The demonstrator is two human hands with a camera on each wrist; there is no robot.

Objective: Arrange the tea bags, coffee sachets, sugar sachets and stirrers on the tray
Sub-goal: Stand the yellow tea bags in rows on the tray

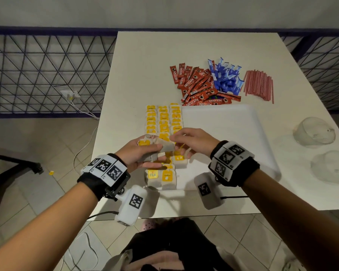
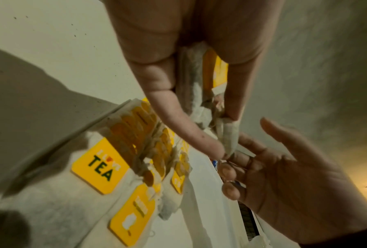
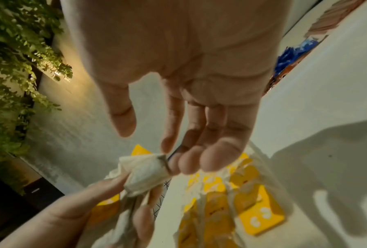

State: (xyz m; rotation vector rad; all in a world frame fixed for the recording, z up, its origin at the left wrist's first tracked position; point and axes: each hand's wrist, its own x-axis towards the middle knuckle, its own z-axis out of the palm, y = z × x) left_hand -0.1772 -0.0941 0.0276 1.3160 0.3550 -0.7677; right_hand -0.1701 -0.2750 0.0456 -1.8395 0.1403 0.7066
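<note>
- The left hand (image 1: pixel 143 153) grips a bunch of tea bags (image 1: pixel 155 148) between thumb and fingers, held above the near left corner of the tray (image 1: pixel 233 133).
- The right hand (image 1: pixel 192 142) reaches in from the right with its fingers loose and only slightly bent, fingertips at the end of the bunch; whether they pinch a bag or only touch it cannot be told.
- The head view alone shows the whole layout: three rows of laid tea bags (image 1: pixel 162 120) with yellow tags run along the tray's left edge, and the rest of the tray is bare white.
- Only that view shows the supplies beyond the tray's far edge: a heap of red coffee sachets (image 1: pixel 196 85), blue sugar sachets (image 1: pixel 226 77) just right of them, and a bundle of red stirrers (image 1: pixel 259 85) further right.
- The left wrist view shows the tags close up, one reading "TEA" (image 2: pixel 100 166), and the right hand's open palm (image 2: pixel 295 176) facing the camera.
- The right wrist view shows a bag's crumpled paper end (image 3: pixel 146 172) touching the right fingertips (image 3: pixel 210 157), with the left thumb (image 3: pixel 106 186) pressing on the bunch.
- The counter (image 1: pixel 145 61) is white; two clear bowls (image 1: pixel 314 133) sit upside down at its right edge.
- Behind it a dark metal grille (image 1: pixel 47 73) stands over a tiled floor (image 1: pixel 37 139), with a wall socket (image 1: pixel 70 93) and white cables; the right wrist view also shows green foliage (image 3: pixel 19 58).
</note>
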